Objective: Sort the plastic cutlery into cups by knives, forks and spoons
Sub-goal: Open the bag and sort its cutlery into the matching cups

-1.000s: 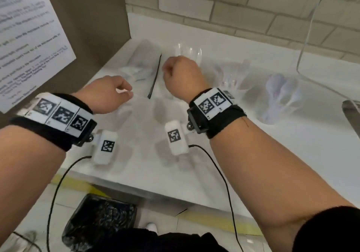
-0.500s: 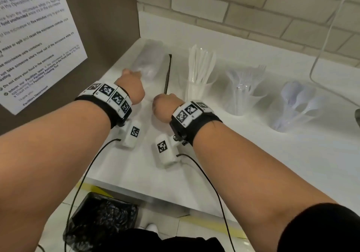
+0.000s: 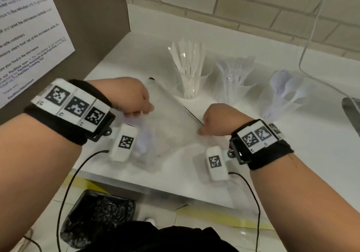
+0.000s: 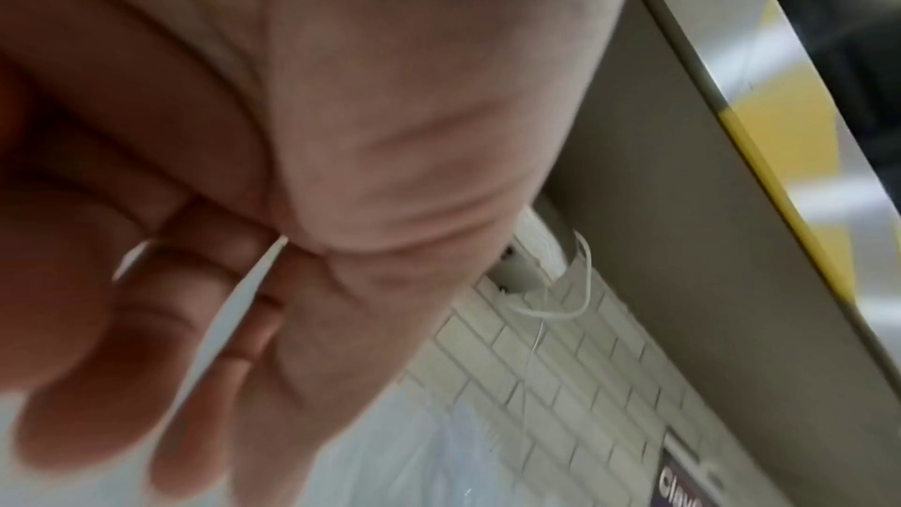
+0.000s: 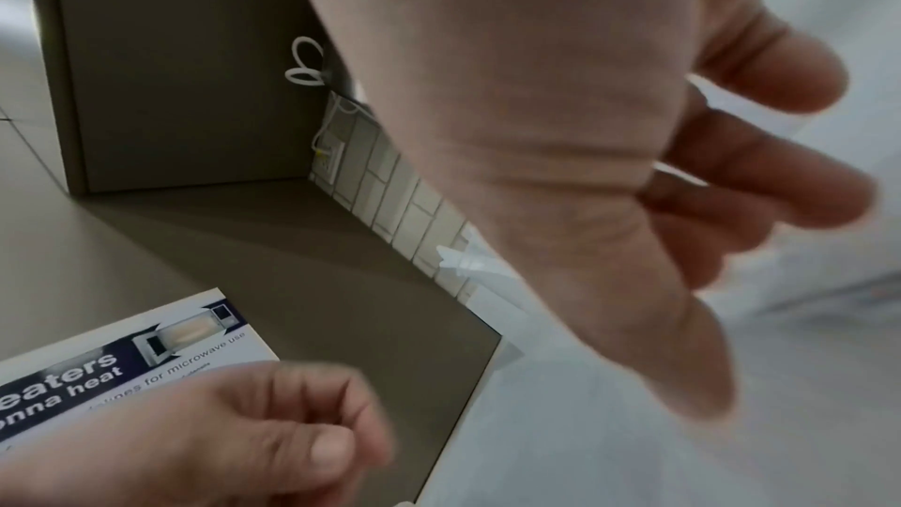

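Observation:
Three clear cups stand in a row at the back of the white counter: one with knives [image 3: 190,80], one with forks [image 3: 233,88], one with spoons [image 3: 282,99]. In front of them I hold a clear plastic bag [image 3: 171,127] with a dark zip strip [image 3: 191,115], stretched between both hands. My left hand [image 3: 144,107] pinches its left edge, and the thin clear edge [image 4: 244,299] shows between the curled fingers [image 4: 97,361]. My right hand [image 3: 204,129] grips the right edge with bent fingers [image 5: 760,184]. Pale cutlery seems to lie in the bag under my left wrist; its kind is unclear.
A brown side panel with a printed notice [image 3: 29,37] closes the left. A brick wall runs along the back, with a white cable [image 3: 311,37] hanging at the right. A dark appliance corner [image 3: 352,111] sits at the right edge. A black-lined bin [image 3: 97,216] stands below the counter's front edge [image 3: 155,183].
Both hands went to the bag at the back left, took hold of it and drew it toward me. The hands have since moved apart, spreading the bag between them.

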